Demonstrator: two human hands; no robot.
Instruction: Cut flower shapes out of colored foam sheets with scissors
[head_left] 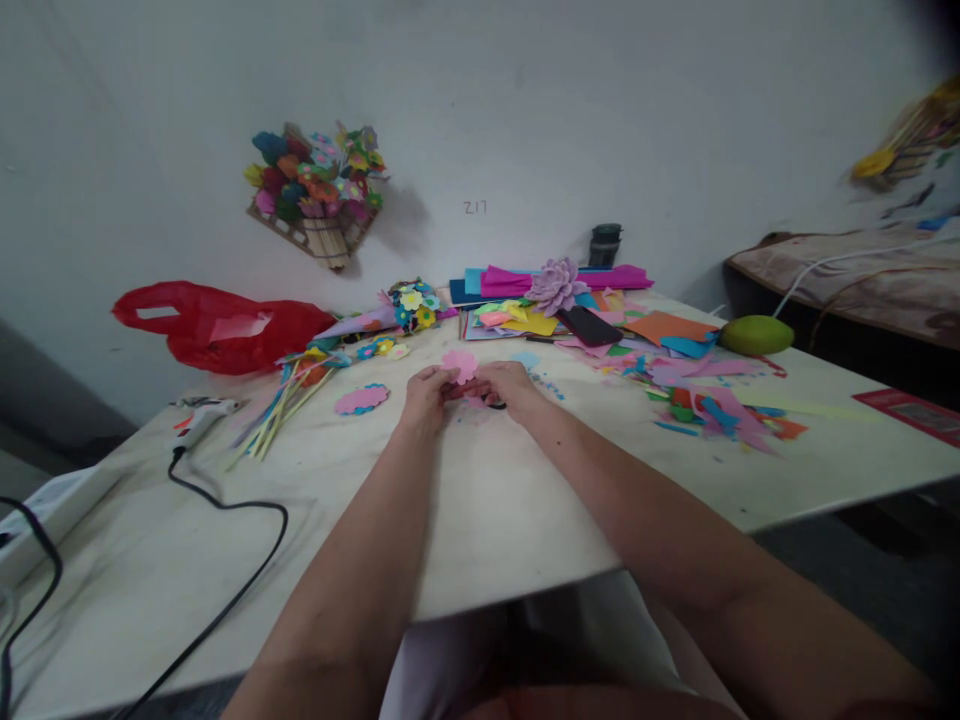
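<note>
Between my hands, above the table, is a pink flower-shaped paper cut-out with a scalloped edge. My left hand pinches its left side. My right hand is closed at its lower right; a dark curved handle, seemingly of scissors, shows under its fingers, while the blades are hidden. To the left lies a pink oval piece with a blue scalloped rim. Small blue scraps and a light blue piece rest just beyond my right hand.
Left are a corded glue gun, paper flowers on stems and a red plastic bag. At the back lie coloured sheets, a purple flower and a phone. Scraps and a green fruit are right.
</note>
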